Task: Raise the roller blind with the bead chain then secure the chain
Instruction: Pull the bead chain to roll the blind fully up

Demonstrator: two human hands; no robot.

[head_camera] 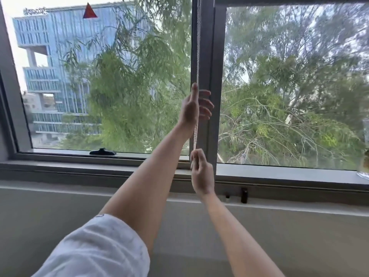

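Note:
A pale bead chain (198, 47) hangs down along the grey middle post of the window (205, 56). My left hand (192, 106) is raised and closed around the chain at mid height, thumb pointing up. My right hand (201, 172) is lower, just above the sill, pinching the same chain between thumb and fingers. The chain runs taut between both hands. The roller blind itself is out of sight above the top edge; both panes are uncovered.
A grey sill (99, 166) runs below the window. A black window handle (102, 151) lies on the left frame. A small black clip (244, 195) sits on the wall ledge right of my right hand. A glass object (364, 166) stands at far right.

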